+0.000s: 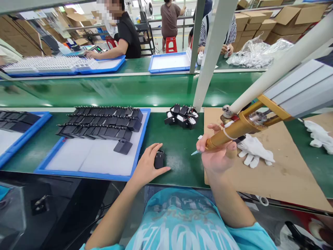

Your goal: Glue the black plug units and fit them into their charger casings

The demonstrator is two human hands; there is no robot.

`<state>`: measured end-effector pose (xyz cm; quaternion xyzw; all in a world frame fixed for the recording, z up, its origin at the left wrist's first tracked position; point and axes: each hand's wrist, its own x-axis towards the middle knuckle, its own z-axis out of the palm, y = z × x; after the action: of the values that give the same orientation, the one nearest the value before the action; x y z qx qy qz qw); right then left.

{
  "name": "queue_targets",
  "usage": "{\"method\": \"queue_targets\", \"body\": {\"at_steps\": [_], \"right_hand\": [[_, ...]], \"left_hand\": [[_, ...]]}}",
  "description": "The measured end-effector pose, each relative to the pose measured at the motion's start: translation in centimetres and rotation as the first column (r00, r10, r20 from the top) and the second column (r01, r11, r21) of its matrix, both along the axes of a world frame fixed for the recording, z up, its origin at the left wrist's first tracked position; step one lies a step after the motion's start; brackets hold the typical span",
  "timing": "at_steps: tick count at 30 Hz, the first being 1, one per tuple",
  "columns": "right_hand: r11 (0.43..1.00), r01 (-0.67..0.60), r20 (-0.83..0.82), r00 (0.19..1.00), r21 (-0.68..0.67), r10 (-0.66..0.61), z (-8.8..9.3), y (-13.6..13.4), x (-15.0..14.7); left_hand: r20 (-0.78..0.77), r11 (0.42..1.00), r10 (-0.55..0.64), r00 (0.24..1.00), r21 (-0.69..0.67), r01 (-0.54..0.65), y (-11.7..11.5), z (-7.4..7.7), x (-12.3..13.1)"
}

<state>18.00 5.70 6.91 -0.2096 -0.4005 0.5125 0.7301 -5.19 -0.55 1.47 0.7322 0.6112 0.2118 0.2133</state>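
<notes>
My left hand (147,165) curves around a black plug adapter (159,160) on the green bench, fingers on its far side and thumb at its near side. Two metal prongs show on the adapter's top. My right hand (217,156), slightly blurred, is wrapped around a gold-coloured dispensing gun (221,137) with a pale blue nozzle (195,152) pointing left. Part of its grip is hidden by the barrel. Beyond my hands lies a cluster of black adapter housings (182,115) with white parts inside. Rows of black adapters (99,121) fill the back of a blue-rimmed tray (142,146) to my left.
Another blue-rimmed tray (26,139) stands at far left. Brown cardboard (286,173) covers the right side of the bench, with a white glove (255,151) on it. A slanted white pole (270,66) and a grey post (210,52) rise ahead. Co-workers sit beyond the divider.
</notes>
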Motion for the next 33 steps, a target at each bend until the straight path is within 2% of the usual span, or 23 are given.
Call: {"method": "queue_targets", "body": {"at_steps": [3,6,9,13,16,19,23,28,33], "right_hand": [[1.000,-0.010,-0.016,1.000,0.026,0.011,-0.1,0.0,0.0],[0.999,-0.012,-0.029,1.000,0.032,0.013,0.0,0.0,-0.1],[0.999,-0.012,-0.046,0.999,0.034,0.013,0.1,-0.1,-0.2],[0.999,-0.017,-0.053,0.998,0.036,0.019,0.2,-0.2,-0.5],[0.998,-0.049,-0.076,0.996,0.030,0.051,0.4,-0.4,-0.9],[0.995,-0.094,-0.099,0.990,0.035,0.097,0.8,-0.6,-1.8],[0.986,-0.154,-0.097,0.983,0.057,0.159,1.3,-0.9,-3.6],[0.982,-0.179,-0.050,0.982,0.058,0.182,1.3,-1.1,-4.7],[0.986,-0.155,-0.051,0.986,0.054,0.158,1.2,-1.1,-4.5]], "left_hand": [[0.131,0.995,0.088,0.988,0.041,-0.094,-0.1,-0.5,0.1],[0.336,0.982,0.190,0.923,-0.046,-0.185,0.4,-0.5,-0.9],[0.434,0.970,0.245,0.867,-0.112,-0.218,0.9,-0.7,-1.4],[0.377,0.977,0.211,0.902,-0.059,-0.204,0.7,-1.7,-0.7],[0.218,0.989,0.147,0.965,-0.015,-0.147,0.0,-2.5,0.2],[0.117,0.988,0.148,0.982,0.029,-0.152,-0.5,-2.7,1.2],[0.125,0.974,0.192,0.973,0.097,-0.204,-0.8,-2.0,2.8],[0.139,0.966,0.133,0.981,0.203,-0.159,-1.1,-0.8,4.2],[0.182,0.963,0.089,0.979,0.235,-0.131,-1.5,0.0,4.6]]}}
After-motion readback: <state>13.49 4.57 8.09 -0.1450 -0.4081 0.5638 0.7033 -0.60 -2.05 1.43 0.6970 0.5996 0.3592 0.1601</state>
